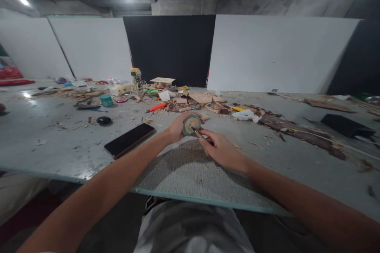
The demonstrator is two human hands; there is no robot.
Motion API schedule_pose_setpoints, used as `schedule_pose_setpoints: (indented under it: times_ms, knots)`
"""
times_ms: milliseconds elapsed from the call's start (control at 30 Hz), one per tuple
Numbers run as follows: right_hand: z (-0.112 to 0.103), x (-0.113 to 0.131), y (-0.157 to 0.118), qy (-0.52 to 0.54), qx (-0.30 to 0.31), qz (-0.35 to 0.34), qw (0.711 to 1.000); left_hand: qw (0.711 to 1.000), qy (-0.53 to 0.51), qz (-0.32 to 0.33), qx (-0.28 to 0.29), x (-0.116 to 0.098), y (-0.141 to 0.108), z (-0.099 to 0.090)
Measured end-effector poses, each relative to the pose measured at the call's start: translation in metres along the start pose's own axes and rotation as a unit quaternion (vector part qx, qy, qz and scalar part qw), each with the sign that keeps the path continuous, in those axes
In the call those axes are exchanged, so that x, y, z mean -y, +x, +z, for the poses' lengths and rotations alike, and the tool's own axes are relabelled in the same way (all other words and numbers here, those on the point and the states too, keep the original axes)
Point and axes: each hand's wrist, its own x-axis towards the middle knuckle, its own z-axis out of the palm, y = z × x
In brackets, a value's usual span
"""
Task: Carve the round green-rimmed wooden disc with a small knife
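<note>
Over the near part of the table, my left hand [177, 127] is closed around the edge of a small round wooden disc [187, 125] with a teal rim and a pale face. The disc is tilted up so that its face shows. My right hand [216, 146] pinches a slim brown-handled tool [198, 134]. Its dark tip meets the middle of the disc's face, where a teal mark shows; the exact kind of tip is too small to make out. Fingers of both hands are close together at the disc's right edge.
A black phone [130, 140] lies left of my hands, near a black oval object [103, 120] and a teal jar [106, 101]. Behind are an orange-handled cutter [157, 107], wood shavings, crumpled white tissue [247, 115] and a yellow-capped bottle [136, 79]. Bark strips [297, 134] stretch rightward.
</note>
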Motion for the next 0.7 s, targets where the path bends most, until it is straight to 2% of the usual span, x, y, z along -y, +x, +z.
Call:
schedule_pose_setpoints:
  times_ms: [167, 700]
  knots:
    - [0.0014, -0.0002, -0.0005, 0.014, -0.01, -0.001, 1.0, 1.0, 0.004, 0.011, 0.01, -0.0002, -0.001, 0.0028]
    - [0.0044, -0.0038, -0.0013, 0.046, 0.012, 0.009, 0.999, 1.0, 0.028, 0.007, -0.001, 0.0, -0.0019, 0.0052]
